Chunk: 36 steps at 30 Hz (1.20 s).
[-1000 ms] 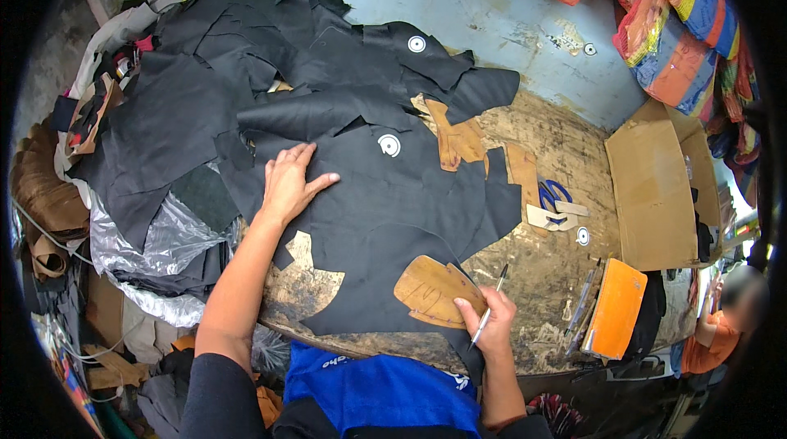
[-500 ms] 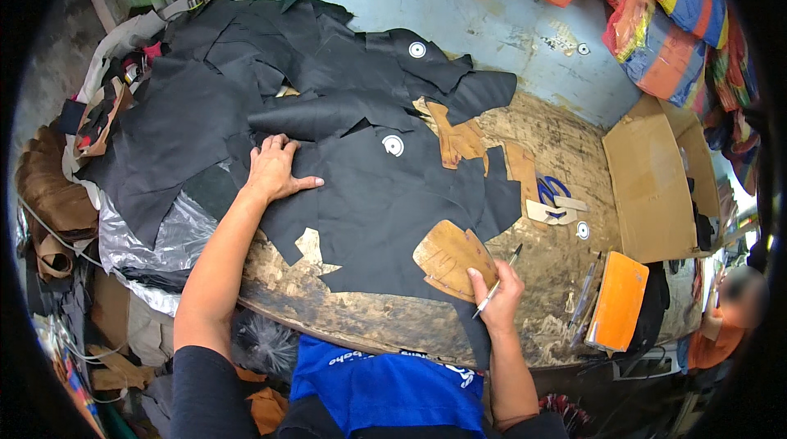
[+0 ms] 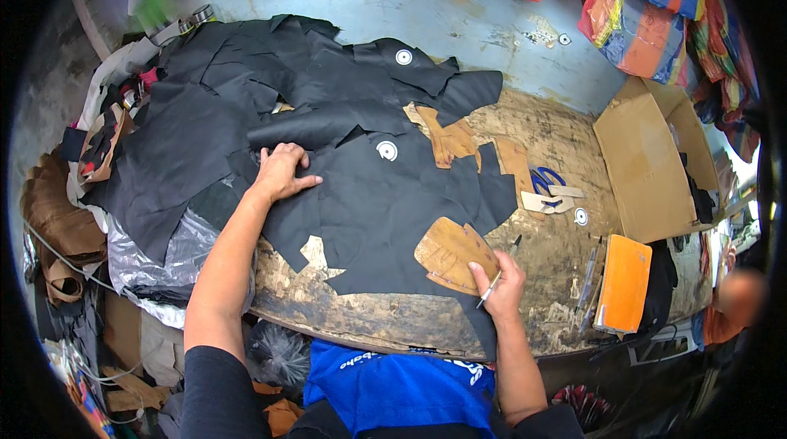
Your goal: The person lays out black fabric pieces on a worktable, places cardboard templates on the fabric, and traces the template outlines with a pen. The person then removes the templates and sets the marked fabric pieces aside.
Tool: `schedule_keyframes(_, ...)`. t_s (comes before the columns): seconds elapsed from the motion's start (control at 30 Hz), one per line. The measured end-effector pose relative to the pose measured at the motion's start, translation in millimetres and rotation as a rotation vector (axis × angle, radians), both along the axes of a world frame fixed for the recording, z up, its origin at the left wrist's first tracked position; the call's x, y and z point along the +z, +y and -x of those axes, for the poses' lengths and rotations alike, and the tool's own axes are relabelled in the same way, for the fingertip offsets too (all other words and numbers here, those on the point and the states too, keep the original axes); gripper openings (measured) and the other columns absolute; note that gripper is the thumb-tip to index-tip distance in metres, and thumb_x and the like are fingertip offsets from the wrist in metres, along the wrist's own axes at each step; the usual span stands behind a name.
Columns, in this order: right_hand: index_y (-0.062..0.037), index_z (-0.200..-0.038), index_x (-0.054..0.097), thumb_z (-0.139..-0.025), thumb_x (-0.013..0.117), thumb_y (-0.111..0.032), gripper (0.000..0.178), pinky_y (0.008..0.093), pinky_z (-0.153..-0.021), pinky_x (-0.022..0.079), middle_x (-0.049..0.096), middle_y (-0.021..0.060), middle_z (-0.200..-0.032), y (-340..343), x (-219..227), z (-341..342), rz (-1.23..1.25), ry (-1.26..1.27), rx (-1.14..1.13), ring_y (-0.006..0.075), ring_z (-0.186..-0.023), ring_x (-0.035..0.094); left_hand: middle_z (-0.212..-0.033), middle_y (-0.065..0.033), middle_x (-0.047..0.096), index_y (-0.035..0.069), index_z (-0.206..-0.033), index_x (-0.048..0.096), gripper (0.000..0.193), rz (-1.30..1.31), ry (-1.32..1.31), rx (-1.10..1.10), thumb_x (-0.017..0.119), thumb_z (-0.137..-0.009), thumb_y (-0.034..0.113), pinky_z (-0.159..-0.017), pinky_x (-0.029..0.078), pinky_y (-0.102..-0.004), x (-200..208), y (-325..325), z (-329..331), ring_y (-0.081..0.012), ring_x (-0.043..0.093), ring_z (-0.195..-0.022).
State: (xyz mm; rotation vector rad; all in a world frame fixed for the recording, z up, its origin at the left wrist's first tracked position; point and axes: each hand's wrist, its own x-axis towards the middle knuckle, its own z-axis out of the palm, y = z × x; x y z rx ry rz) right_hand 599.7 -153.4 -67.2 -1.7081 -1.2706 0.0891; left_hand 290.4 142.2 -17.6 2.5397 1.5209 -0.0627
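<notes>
Black leather pieces [image 3: 385, 209] overlap across the worn wooden table [image 3: 549, 136]. My left hand [image 3: 283, 172] lies on the leather beside a raised fold, thumb stretched out and fingers slightly bent, with nothing held. Toward the front edge my right hand [image 3: 502, 279] grips a silver pen [image 3: 489, 289] that slants through its fingers. The thumb of that hand presses on a brown pattern piece [image 3: 453, 254] with handwritten marks, lying flat on the leather. A narrow black strip of leather hangs down by my right wrist.
Blue-handled scissors [image 3: 545, 179] lie with pale pattern pieces [image 3: 547, 202] to the right. Beyond them stand a cardboard box [image 3: 648, 168] and an orange notebook [image 3: 623, 283], with pens [image 3: 589, 275] beside it. Woven striped sacks [image 3: 648, 37] hang far right. Another person [image 3: 738, 300] shows at the right edge.
The whole view has shifted slightly. My left hand's fingers are a little more bent and drawn together. The right hand stays with the pen at the pattern piece.
</notes>
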Motion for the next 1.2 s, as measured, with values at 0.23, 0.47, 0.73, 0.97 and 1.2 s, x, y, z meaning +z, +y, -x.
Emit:
schedule_keyframes(0.23,-0.0002,-0.091,0.063,-0.069,0.078,-0.016,0.031,0.0361,-0.06,0.049,0.063,0.0178,-0.076,1,0,-1,0.016,0.012,-0.009,0.0306,-0.068,0.063,-0.14,-0.0081,0.04,0.016,-0.136,0.041,0.077,-0.039,-0.081,-0.134,0.073,-0.066,0.026,-0.101,0.024,-0.0682,-5,-4,-20,-0.0272,0.034,-0.131)
schedule_keyframes(0.47,0.0007,-0.091,0.063,-0.069,0.079,-0.015,0.032,0.0353,-0.061,0.05,0.063,0.018,-0.077,-1,1,0,0.007,0.016,-0.016,0.0298,-0.069,0.064,-0.082,-0.0172,0.063,0.003,-0.087,0.063,0.032,-0.106,-0.179,-0.168,0.073,-0.072,0.029,-0.073,0.044,-0.0463,13,14,-30,-0.0335,0.06,-0.081)
schedule_keyframes(0.73,0.0011,-0.093,0.062,-0.07,0.078,-0.014,0.032,0.0353,-0.062,0.05,0.064,0.0186,-0.079,0,-2,0,0.008,0.03,-0.01,0.03,-0.069,0.064,-0.094,-0.0051,0.068,-0.005,-0.105,0.063,0.034,0.004,-0.669,-0.049,0.061,-0.09,0.025,-0.077,0.048,-0.0275,127,15,34,-0.0109,0.059,-0.084)
schedule_keyframes(0.97,0.0015,-0.096,0.062,-0.07,0.077,-0.014,0.034,0.0358,-0.065,0.05,0.064,0.0194,-0.082,-1,2,0,-0.001,0.014,0.0,0.0319,-0.073,0.065,-0.097,0.0005,0.065,0.003,-0.114,0.06,0.031,0.514,-1.115,0.025,0.06,-0.09,0.023,-0.073,0.049,-0.021,196,-40,29,-0.0058,0.06,-0.08)
schedule_keyframes(1.2,0.0016,-0.103,0.061,-0.077,0.071,-0.013,0.031,0.0363,-0.074,0.051,0.066,0.0214,-0.091,-2,-13,-13,-0.046,0.074,-0.073,0.0327,-0.085,0.067,-0.089,-0.0029,0.068,0.001,-0.103,0.063,0.023,1.013,-1.184,0.115,0.062,-0.088,0.02,-0.074,0.051,-0.0231,124,-103,-12,-0.0099,0.064,-0.08)
